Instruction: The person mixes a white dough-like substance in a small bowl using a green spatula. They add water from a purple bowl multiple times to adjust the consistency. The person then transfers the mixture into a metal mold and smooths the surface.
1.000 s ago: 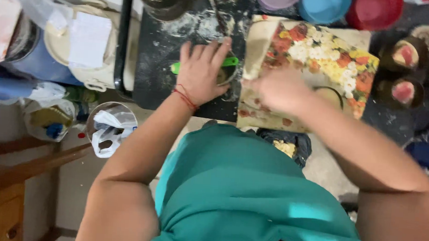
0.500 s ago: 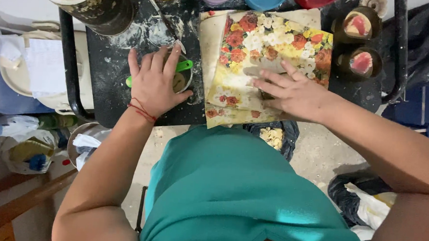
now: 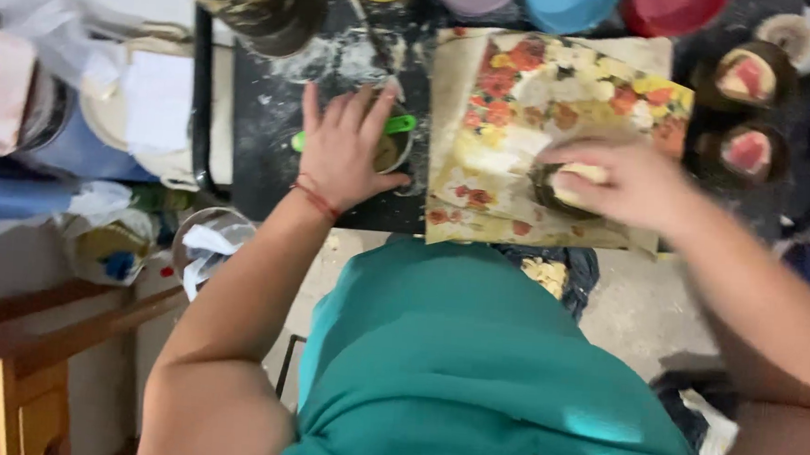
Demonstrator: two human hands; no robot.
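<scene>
Shifted leftward, right hand (image 3: 628,180) fingers grip dough on floral cloth (image 3: 485,148); left hand (image 3: 344,149) lies spread.

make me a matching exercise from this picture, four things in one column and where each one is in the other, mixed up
Things:
1. left hand
2. right hand
3. round blue plastic bowl
4. two dark round moulds with pink filling

Places:
A. at the far edge of the dark worktop, between a lilac bowl and a red bowl
B. on the flowered cloth, over a small dark round tin
C. flat over a small round tin with a green handle, on the floury dark surface
D. right of the flowered cloth, one behind the other

Pairs: 1-C, 2-B, 3-A, 4-D
</scene>
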